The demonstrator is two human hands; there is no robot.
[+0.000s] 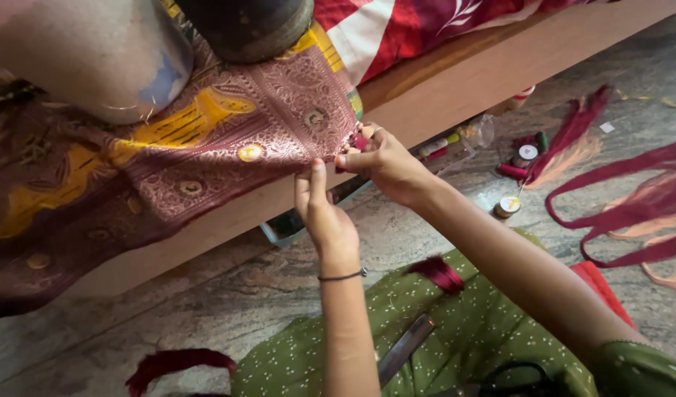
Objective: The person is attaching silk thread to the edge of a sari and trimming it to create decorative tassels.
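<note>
Pinching the maroon brocade cloth point(228, 140) hem, left hand point(325, 217) and right hand point(386, 163).

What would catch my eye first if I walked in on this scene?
Probably the maroon and gold brocade cloth draped over the wooden ledge at upper left, its edge pinched by the left hand and the right hand. Next, the loose maroon and peach thread bundles on the stone floor at right.
</note>
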